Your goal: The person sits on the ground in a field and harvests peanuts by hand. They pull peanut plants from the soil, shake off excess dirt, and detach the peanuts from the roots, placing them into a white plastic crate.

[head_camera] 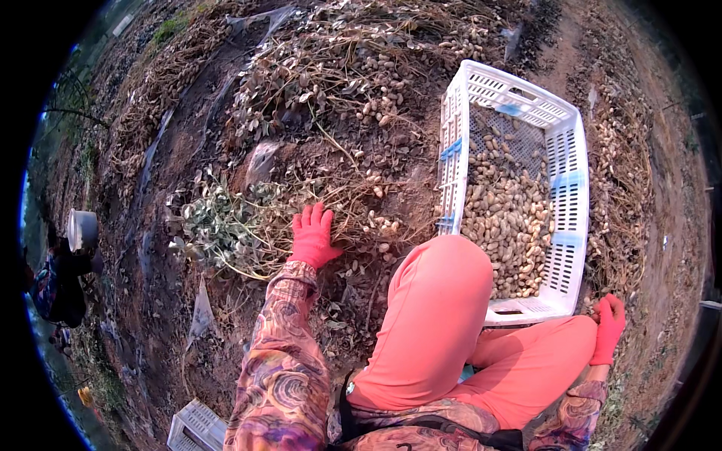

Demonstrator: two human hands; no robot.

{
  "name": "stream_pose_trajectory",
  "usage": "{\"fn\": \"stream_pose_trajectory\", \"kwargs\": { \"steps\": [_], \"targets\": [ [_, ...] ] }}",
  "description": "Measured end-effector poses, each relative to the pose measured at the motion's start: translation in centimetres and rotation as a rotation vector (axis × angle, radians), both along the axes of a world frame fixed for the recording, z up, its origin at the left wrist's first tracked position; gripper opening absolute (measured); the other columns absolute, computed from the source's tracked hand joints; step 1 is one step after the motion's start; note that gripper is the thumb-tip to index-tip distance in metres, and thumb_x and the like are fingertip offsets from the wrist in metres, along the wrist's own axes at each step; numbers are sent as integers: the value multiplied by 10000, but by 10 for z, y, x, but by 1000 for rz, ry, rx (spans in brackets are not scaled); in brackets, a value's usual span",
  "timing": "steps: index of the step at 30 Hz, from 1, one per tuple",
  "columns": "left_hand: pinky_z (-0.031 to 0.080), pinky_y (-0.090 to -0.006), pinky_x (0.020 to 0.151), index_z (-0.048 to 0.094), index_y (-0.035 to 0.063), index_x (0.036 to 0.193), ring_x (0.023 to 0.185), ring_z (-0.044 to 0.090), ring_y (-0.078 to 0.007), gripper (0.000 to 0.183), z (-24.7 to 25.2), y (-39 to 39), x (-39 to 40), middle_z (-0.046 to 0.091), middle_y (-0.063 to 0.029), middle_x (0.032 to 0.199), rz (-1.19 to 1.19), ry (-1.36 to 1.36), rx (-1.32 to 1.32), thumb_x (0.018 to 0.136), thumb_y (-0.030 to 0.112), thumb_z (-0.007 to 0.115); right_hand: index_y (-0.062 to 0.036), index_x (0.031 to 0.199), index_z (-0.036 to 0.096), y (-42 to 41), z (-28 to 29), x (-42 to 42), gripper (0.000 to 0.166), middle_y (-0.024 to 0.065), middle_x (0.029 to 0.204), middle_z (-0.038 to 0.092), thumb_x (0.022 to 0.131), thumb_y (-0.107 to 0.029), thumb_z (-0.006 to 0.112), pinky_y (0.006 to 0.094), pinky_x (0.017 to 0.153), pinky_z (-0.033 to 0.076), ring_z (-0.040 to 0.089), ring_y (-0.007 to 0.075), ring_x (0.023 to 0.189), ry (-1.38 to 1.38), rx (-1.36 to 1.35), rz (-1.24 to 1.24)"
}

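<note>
My left hand (313, 235), in a red glove, rests with its fingers apart on dried peanut plants (265, 217) that lie on the soil before me. Peanut pods (382, 222) hang at the root end of these plants, to the right of the hand. In a red glove with bare fingertips, my right hand (609, 324) is beside my right knee, near the lower right corner of the crate; its fingers are curled, and whether they hold anything is not clear. A white plastic crate (568, 225) with blue marks stands past my knees, partly filled with loose peanuts (507, 220).
More peanut plants (333, 73) lie heaped ahead and along the row at right (617, 186). Torn plastic film (201, 310) is on the soil. Another white crate (197, 425) is at bottom left. A person (59, 287) is at far left near a white bucket (83, 230).
</note>
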State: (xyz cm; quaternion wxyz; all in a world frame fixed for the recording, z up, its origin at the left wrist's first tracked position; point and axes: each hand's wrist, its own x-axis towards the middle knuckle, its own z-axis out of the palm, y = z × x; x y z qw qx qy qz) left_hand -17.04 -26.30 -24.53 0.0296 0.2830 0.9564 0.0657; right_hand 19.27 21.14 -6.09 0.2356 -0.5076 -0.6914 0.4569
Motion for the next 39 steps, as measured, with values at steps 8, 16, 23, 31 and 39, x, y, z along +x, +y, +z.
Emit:
{"fn": "stream_pose_trajectory", "kwargs": {
  "steps": [8,16,23,31,39],
  "targets": [
    [477,-413,725,500,225,1232,881,571,-329,598,53,19,-85,530,-121,994,349,40,204,680,172,723,-14,1027,546,-6,2,-2,205,32,780,549,857,-117,597,197,536,400,486,67,637,3,8,-21],
    [489,-430,743,476,129,1192,887,587,-328,374,-10,153,32,583,-138,992,-147,-311,296,819,108,457,-1,1033,535,9,-12,5,217,30,798,544,852,-105,595,185,503,378,483,64,620,31,-40,-45],
    [465,-427,776,512,144,1206,920,576,-347,475,4,124,-8,599,-141,1009,345,-205,560,739,91,584,6,1034,526,5,-11,8,220,27,786,528,851,-97,592,180,498,367,475,61,613,70,-38,-63],
    [452,-412,858,442,101,1278,1032,545,-354,597,23,84,21,575,-162,1104,-65,-606,428,757,284,669,-6,1034,521,9,-10,2,202,25,789,520,857,-80,582,175,493,355,466,63,615,79,-74,-17],
    [491,-291,711,636,102,998,809,632,-239,208,69,20,-68,634,-102,901,211,16,742,807,183,648,-4,1021,523,15,-13,9,198,27,824,530,852,-84,589,181,504,379,492,66,639,31,-133,-74]
  ]
}}
